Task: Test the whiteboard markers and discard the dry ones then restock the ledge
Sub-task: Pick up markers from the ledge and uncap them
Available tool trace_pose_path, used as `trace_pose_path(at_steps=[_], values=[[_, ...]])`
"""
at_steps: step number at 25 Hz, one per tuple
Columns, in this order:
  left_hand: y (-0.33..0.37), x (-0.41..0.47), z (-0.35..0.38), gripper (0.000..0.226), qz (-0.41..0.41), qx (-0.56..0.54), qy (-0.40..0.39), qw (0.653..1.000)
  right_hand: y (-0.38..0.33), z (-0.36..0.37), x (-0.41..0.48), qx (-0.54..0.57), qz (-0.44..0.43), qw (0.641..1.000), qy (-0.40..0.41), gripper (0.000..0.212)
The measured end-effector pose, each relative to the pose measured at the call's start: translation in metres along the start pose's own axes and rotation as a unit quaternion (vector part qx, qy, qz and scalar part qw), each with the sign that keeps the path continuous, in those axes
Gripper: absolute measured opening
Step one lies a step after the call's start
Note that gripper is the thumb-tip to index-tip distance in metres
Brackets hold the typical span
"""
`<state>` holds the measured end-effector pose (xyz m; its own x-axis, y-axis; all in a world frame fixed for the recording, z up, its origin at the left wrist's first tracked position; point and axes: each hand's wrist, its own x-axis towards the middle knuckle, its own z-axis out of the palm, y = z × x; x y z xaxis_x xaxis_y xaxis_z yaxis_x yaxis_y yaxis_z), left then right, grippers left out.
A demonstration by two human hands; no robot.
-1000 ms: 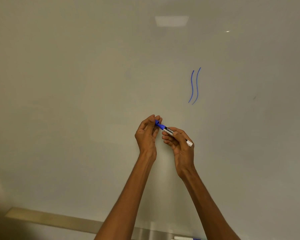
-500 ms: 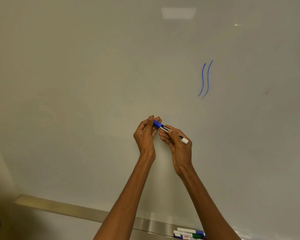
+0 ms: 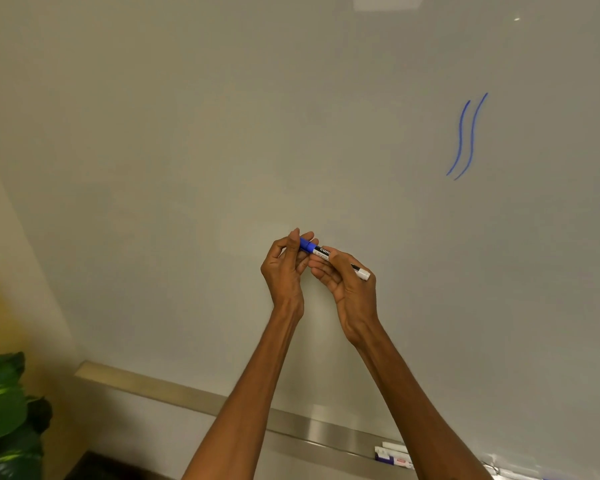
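Observation:
I hold a blue whiteboard marker (image 3: 321,252) in front of the whiteboard (image 3: 222,133), slanting down to the right. My right hand (image 3: 350,289) grips its black-and-white barrel. My left hand (image 3: 286,268) pinches the blue cap end with thumb and fingers. Two wavy blue lines (image 3: 466,136) are drawn on the board at the upper right. Several more markers (image 3: 394,455) lie on the metal ledge (image 3: 222,401) below, partly hidden by my right forearm.
A green leafy plant (image 3: 4,407) stands at the lower left beside a yellow wall (image 3: 0,271). A ceiling light's reflection (image 3: 388,1) shows at the board's top edge.
The view has swung left and down, so the blue lines sit further right and the ledge, markers and plant have come into view. Both hands still hold the marker the same way.

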<state>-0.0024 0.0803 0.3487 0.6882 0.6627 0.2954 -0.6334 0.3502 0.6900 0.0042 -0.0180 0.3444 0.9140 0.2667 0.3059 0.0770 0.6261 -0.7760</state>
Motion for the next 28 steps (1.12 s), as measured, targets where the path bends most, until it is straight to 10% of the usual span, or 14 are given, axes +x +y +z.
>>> trace_pose_path(at_steps=[9, 16, 28], values=[[0.009, 0.029, -0.077, 0.015, 0.005, 0.06, 0.049, 0.997, 0.071, 0.024, 0.004, 0.073, 0.144, 0.986, -0.041, 0.027], [-0.007, 0.04, -0.159, 0.02, -0.032, 0.1, 0.159, 0.982, 0.152, 0.0, -0.004, -0.133, 0.125, 0.983, -0.011, 0.02], [-0.078, 0.03, -0.307, 0.016, -0.157, 0.245, 0.315, 0.903, 0.301, -0.048, -0.033, -0.577, 0.044, 0.803, -0.141, 0.016]])
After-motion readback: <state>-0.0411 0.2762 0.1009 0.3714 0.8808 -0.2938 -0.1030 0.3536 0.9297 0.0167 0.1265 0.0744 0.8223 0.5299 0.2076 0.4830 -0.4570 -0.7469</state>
